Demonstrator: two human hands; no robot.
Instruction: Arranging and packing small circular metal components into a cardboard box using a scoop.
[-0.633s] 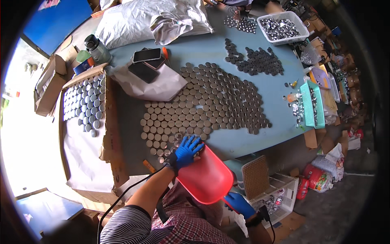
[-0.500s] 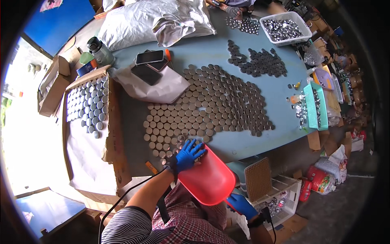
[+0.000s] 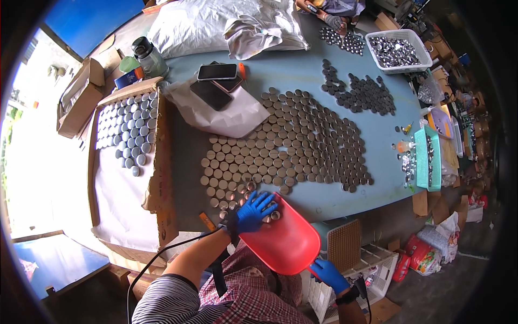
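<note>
My left hand (image 3: 251,213), in a blue glove, lies with fingers stretched over a few round metal caps (image 3: 275,215) at the mouth of a red scoop (image 3: 287,244). Those caps rest on the scoop's lip beside my fingertips, and the rest of its visible floor is bare. In its own blue glove, my right hand (image 3: 331,276) grips the scoop's handle at the near right, mostly hiding it. The scoop's mouth meets the table's near edge. Beyond it, many flat round caps (image 3: 280,156) lie in close rows on the blue-grey table (image 3: 377,178).
At left stands a cardboard box (image 3: 162,189) bearing round pieces. Phones (image 3: 217,72) lie on paper (image 3: 237,116); a bottle (image 3: 150,56) and white sack (image 3: 205,27) stand behind. A white basket (image 3: 399,51) and teal basket (image 3: 428,159) sit right. Another person's hand (image 3: 335,22) works at the far edge.
The view has shifted, so the table sits farther right. Several caps now show at the scoop's lip by my left fingers. My right hand keeps hold of the handle.
</note>
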